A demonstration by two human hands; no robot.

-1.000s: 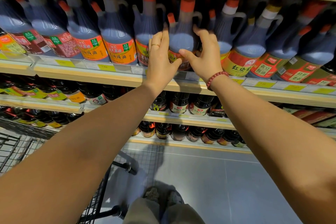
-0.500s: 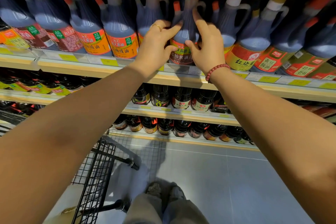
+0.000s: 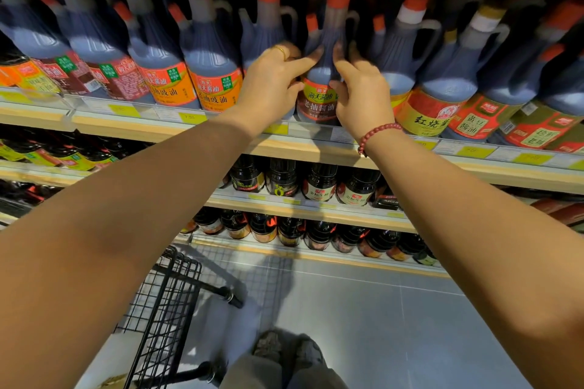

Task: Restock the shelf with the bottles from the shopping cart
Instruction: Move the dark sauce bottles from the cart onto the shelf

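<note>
Fig.: bottle (image 3: 319,98) of dark sauce, viewed from just behind the person. Tall plastic jug w/ orange-red cap, pale neck, loop handle on its right side and ribbed shoulder. The label had a green-yellow upper band over a maroon lower band, both w/ Chinese characters. It stood upright at the front edge of the upper shelf (image 3: 316,148), in line w/ a row of similar bottles (image 3: 211,73) close on either side. Left hand (image 3: 271,85) clasped the bottle's left flank, thumb low at the label's edge and index finger stretched up along the shoulder. A gold ring (image 3: 280,50) showed on one of the bent fingers behind. Right hand (image 3: 363,95) mirrored it on the right flank, thumb on the label's edge. Its fingers (image 3: 339,55) lay close together up the shoulder, somewhat blurred, so the bottle sat pinched betw. both hands. Both arms were extended forward and upward, nearly straight, wrists at shelf-lip level. A red bead bracelet (image 3: 376,136) circled the right wrist. The black wire shopping cart (image 3: 167,303) stood low at left, under the left forearm; its contents could not be seen.
</note>
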